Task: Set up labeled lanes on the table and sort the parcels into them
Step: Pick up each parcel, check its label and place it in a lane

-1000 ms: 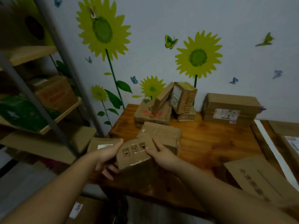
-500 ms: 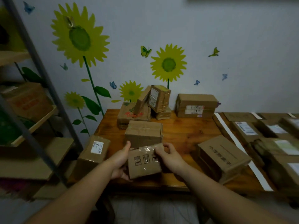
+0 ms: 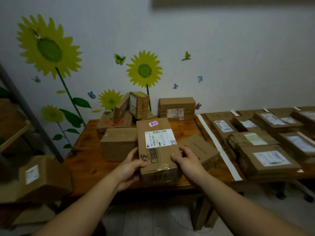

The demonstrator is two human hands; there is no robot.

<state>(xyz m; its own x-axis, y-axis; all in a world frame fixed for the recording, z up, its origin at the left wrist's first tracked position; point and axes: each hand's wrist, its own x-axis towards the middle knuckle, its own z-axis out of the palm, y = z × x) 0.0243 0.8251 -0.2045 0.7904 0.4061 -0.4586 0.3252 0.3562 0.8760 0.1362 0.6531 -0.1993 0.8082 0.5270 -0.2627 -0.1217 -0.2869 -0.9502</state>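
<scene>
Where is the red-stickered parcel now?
Head view, centre: the parcel is at the front edge of the wooden table, held between left hand and right hand, right of a plain box.

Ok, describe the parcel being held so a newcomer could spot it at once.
Find the wooden table below the sunflower wall. At its near edge, the left hand and right hand grip one parcel. Unlike the plain boxes flanking it, its top carries a white shipping label and small red sticker.

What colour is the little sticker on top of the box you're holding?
The small sticker on the brown cardboard box is red-edged, with blue writing. Head view.
</scene>
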